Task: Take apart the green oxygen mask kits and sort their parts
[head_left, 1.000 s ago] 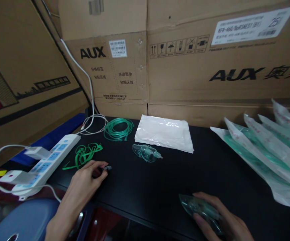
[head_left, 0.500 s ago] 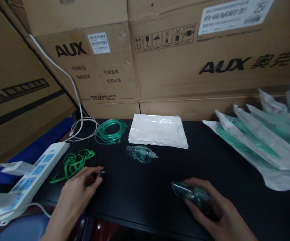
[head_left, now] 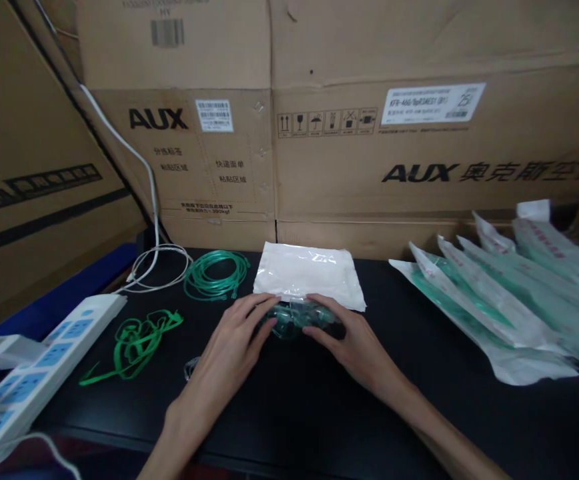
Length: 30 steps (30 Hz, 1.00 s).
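Note:
Both hands meet in the middle of the black table, just in front of the white packet [head_left: 309,270]. My left hand [head_left: 242,333] curls its fingers and thumb around the left side of a clear green plastic oxygen mask [head_left: 285,323]. From the other side, my right hand [head_left: 344,327] grips clear green mask plastic too, its thumb and fingers closed. The fingers cover much of the plastic, and I cannot tell whether the pieces touch or are joined. Beside my left wrist lies a small clear piece [head_left: 191,368], partly hidden by the arm.
Coiled green tubing [head_left: 217,275] lies back left, with a tangled green strap [head_left: 142,343] in front of it. A white power strip [head_left: 52,360] runs along the left. Several wrapped packages [head_left: 489,313] fan out at right. Cardboard boxes [head_left: 329,193] wall off the back.
My left hand has let go of the small clear piece and moved right to the mask on the table. My right hand has brought its mask left and farther back. The view has shifted slightly.

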Motion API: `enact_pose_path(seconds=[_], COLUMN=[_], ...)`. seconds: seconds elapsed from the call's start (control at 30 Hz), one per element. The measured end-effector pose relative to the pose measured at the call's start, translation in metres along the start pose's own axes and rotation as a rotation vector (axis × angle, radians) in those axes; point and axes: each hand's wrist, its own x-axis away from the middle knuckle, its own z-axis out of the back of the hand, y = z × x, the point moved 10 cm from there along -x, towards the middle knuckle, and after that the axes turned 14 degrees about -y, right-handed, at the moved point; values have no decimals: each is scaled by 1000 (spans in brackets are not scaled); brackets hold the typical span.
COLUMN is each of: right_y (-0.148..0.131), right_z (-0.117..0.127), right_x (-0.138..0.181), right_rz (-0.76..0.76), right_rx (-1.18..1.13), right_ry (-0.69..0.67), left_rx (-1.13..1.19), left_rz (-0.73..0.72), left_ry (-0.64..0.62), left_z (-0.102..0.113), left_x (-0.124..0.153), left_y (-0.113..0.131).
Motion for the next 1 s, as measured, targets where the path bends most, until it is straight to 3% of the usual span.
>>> enact_pose_path(seconds=[0.23,0.6,0.77,1.0], right_y=[10,-7,-7,-13], right_z=[-22,-33,-36,-28], right_x=[-7,-7,-9,-4], right_rz=[54,123,105,127], right_rx=[93,181,217,317], right_ry=[8,-88,-55,78], left_rx=[177,307,283,111], left_rz=[9,56,97,56], left_ry=[-19,-3,-16,64], left_z=[-21,-22,-21,-14], left_x=[-1,1,2,4], left_y=[-30,-40,-40,-41])
